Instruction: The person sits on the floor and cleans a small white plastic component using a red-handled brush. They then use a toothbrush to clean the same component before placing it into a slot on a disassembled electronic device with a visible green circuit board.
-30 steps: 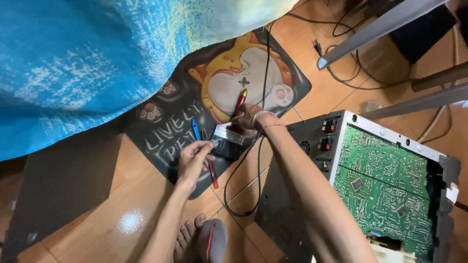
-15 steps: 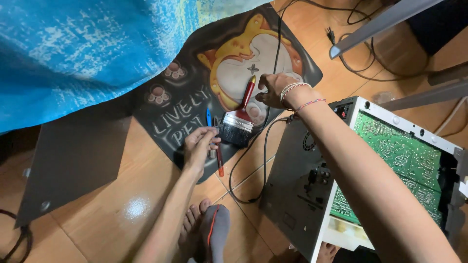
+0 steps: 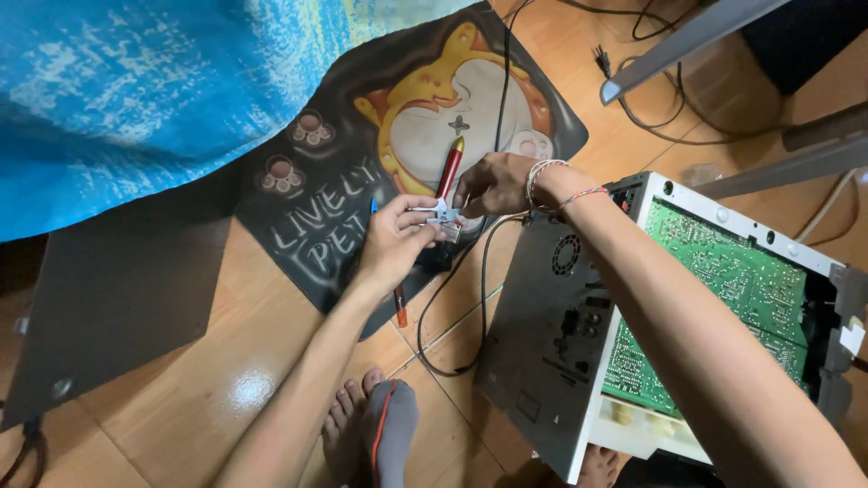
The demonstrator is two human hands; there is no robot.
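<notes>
We see the left hand (image 3: pixel 393 239) and right hand (image 3: pixel 493 183) both pinching one small metal part (image 3: pixel 440 212) between their fingertips, above the mat (image 3: pixel 362 163). One red-handled brush (image 3: pixel 450 172) lies at twelve o'clock of the part, one black cable (image 3: pixel 484 271) at five o'clock, and one opened device (image 3: pixel 669 316) at four o'clock.

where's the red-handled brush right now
In the head view the red-handled brush lies on the dark cat-print mat at centre, its handle just above the right hand and left hand.
</notes>
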